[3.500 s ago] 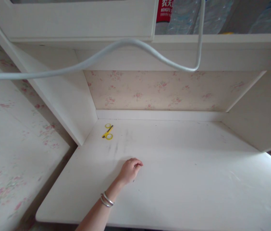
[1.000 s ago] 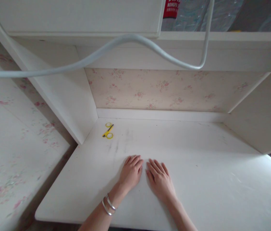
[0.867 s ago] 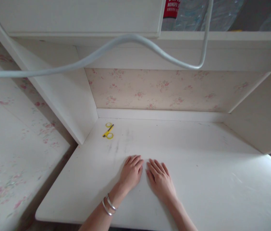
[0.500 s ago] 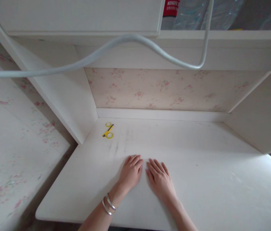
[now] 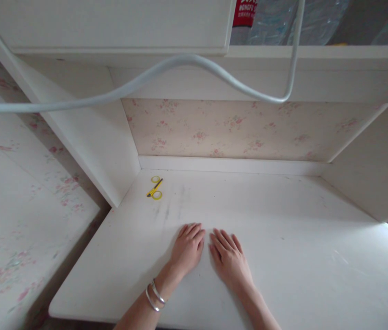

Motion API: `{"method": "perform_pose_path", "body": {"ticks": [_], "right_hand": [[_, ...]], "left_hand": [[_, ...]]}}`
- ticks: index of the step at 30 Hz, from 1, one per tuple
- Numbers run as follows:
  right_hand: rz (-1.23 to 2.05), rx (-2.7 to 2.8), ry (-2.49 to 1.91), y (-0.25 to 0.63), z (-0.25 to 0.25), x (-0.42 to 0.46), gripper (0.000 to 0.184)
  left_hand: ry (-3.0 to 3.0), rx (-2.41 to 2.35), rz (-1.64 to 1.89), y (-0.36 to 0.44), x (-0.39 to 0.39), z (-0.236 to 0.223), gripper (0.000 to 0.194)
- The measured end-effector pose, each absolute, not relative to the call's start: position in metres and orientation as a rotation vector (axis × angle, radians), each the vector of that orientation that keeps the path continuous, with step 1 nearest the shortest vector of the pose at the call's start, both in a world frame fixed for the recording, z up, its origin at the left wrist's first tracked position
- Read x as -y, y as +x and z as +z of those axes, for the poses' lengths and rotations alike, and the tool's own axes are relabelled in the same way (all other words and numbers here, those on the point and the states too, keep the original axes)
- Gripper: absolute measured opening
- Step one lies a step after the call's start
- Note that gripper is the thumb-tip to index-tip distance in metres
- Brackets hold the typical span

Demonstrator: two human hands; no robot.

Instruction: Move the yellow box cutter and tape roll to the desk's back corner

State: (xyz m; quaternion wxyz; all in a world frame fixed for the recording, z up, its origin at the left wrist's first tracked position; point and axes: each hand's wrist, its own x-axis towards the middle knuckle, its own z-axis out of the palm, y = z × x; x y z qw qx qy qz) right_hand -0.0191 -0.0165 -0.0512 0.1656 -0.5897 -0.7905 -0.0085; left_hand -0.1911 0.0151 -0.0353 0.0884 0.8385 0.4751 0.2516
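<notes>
My left hand [image 5: 187, 247] lies flat, palm down, on the white desk [image 5: 111, 270], holding nothing. Two silver bangles [image 5: 155, 294] circle that wrist. A small gap to the right, my right hand [image 5: 229, 256] also rests palm down on the surface with its fingers stretched out. Farther back on the left lies a yellow utility knife [image 5: 155, 188] with a dark end. Beside it are two small yellow tape rolls, one tape roll [image 5: 155, 179] behind the knife and another tape roll [image 5: 157, 195] in front. Neither hand touches them.
A pale cable [image 5: 194, 59] hangs across the upper view. Above the desk is a white cabinet [image 5: 121, 25], with a red-labelled bottle [image 5: 244, 13] and clear plastic [image 5: 273, 23] on its open shelf. Side panels [image 5: 91, 137] border the desk, and floral wallpaper [image 5: 214, 128] covers the back.
Both hands stay in place on the desk. The whole view has shifted very slightly, with everything a few pixels lower.
</notes>
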Motion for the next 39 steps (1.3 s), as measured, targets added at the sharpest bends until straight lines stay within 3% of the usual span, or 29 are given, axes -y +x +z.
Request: {"method": "perform_pose_path", "body": {"ticks": [39], "right_hand": [[-0.057,2.228,-1.639,-0.0181,-0.0534,0.0146,0.037]], "left_hand": [[2.531,-1.411,0.782,-0.1914,-0.0161,-0.0344,0.029]]}}
